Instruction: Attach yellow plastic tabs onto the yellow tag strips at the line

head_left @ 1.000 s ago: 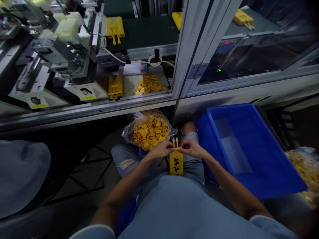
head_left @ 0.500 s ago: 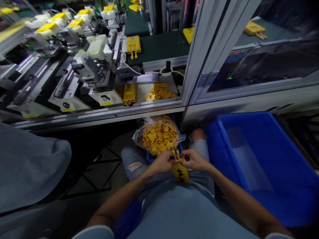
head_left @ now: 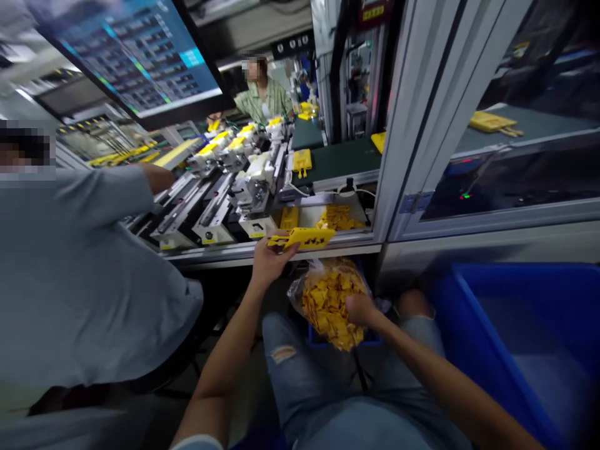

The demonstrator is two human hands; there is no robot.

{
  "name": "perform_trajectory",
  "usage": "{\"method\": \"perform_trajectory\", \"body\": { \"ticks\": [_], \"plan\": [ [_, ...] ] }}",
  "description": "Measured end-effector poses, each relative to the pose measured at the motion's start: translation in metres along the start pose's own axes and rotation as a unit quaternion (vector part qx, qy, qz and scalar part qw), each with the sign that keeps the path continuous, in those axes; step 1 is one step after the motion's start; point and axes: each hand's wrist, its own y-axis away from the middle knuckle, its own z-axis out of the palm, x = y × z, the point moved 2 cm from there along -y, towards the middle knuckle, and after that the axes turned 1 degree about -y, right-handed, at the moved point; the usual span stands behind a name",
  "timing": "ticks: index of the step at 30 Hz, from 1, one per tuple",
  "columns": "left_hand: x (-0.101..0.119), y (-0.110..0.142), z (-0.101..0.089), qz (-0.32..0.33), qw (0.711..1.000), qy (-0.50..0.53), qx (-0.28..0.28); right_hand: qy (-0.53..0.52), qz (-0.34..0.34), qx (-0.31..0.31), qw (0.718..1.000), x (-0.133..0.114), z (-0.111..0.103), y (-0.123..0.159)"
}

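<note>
Left hand [head_left: 270, 259] with grip pinching a yellow plastic tag [head_left: 302, 237] just above the clear plastic bag [head_left: 296, 294]; right hand [head_left: 360, 310] on the yellow pieces [head_left: 328, 312] inside that bag, grip unclear; blue crate [head_left: 462, 300] right of the bag.

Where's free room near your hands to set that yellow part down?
Inside the blue crate, right of your right hand, its blue floor shows open within the rim. It's crowded at the clear bag of yellow pieces under that hand, and at the machine's tray of yellow pieces beyond your left hand and the yellow part it holds.
</note>
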Motion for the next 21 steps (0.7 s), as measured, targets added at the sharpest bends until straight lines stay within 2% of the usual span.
{"method": "perform_trajectory", "body": {
  "ticks": [2,4,7,10,17,21],
  "plan": [
    [-0.021,-0.027,-0.002,0.082,0.989,-0.121,0.007,0.012,0.022,-0.006,1.000,-0.003,0.005,-0.001],
    [-0.046,-0.052,0.001,0.124,0.964,-0.233,-0.017,0.009,0.039,-0.001,0.999,-0.004,0.006,0.001],
    [-0.080,-0.082,0.005,0.111,0.909,-0.390,-0.097,-0.011,0.051,0.019,0.998,-0.002,0.005,0.005],
    [-0.097,-0.099,0.003,0.092,0.859,-0.478,-0.160,-0.032,0.055,0.036,0.997,0.003,0.005,0.009],
    [-0.101,-0.107,-0.003,0.031,0.809,-0.542,-0.226,-0.158,0.080,0.106,0.978,0.019,0.009,0.011],
    [-0.075,-0.113,0.000,0.008,0.789,-0.549,-0.275,-0.226,0.078,0.136,0.961,0.024,0.008,0.015]
  ]
}}
